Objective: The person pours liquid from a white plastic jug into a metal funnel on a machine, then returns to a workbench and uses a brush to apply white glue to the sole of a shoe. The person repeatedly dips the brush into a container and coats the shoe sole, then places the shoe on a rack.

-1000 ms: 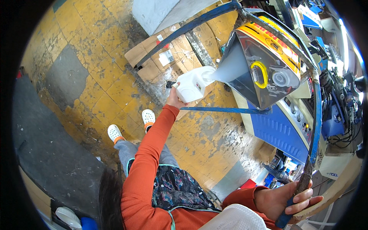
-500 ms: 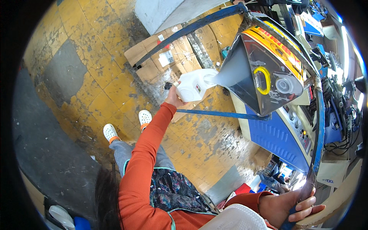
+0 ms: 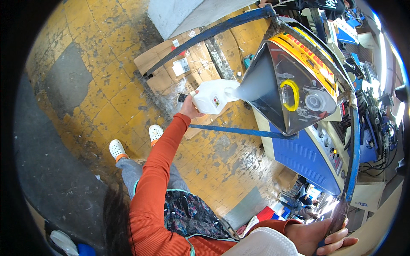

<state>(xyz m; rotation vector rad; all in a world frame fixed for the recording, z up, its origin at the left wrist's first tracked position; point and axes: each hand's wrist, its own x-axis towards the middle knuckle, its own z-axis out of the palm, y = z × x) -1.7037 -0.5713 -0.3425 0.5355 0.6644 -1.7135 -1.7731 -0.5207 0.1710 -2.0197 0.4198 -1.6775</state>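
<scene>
1. The left hand [image 3: 189, 109], just left of the frame's centre at the end of an orange sleeve, had its grip clamped around the base of a white plastic jug [image 3: 212, 97].
2. The jug lay tipped on its side, its mouth pointing right toward the frame's upper centre, where it met the open top of a metal hopper [image 3: 273, 91].
3. A pale, whitish stream of material ran from the jug's mouth into the hopper; what the material was could not be told, nor how much remained inside the opaque jug.
4. The hopper was a grey funnel with slanted walls, a yellow and red band along its top edge, a yellow ring handle and a round fitting on its near face; how full it was could not be seen.
5. It sat on a blue machine [image 3: 305, 155] at the right of the frame, framed by blue steel bars [image 3: 239, 131].
6. The right hand [image 3: 318, 237], at the lower right edge, had its fingers closed around 1 of those blue bars.
7. Flattened cardboard [image 3: 179, 68] lay on the worn yellow floor [image 3: 106, 98] in the upper centre.
8. 2 white shoes [image 3: 136, 141] stood on the floor left of centre.
</scene>
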